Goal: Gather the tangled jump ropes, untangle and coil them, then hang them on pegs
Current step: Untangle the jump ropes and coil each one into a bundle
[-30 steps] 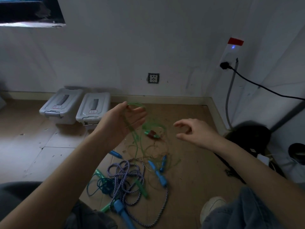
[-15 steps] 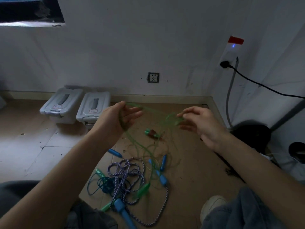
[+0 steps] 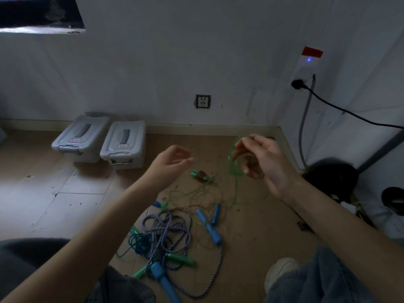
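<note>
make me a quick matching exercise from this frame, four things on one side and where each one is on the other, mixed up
Things:
1. thin green rope
2. purple-and-white braided rope
3. grey storage boxes
4. black plug

Places:
A. in the white socket strip on the right wall
B. piled on the floor between the knees
C. against the back wall
D. looped in the right hand

Pairs: 1-D, 2-B, 3-C, 4-A

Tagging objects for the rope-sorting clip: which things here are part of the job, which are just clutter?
Job:
thin green rope, pinched in the right hand
left hand, holding nothing
blue-white braided rope
blue handles
teal rope

Clutter:
two grey lidded bins
wall socket
black cable
</note>
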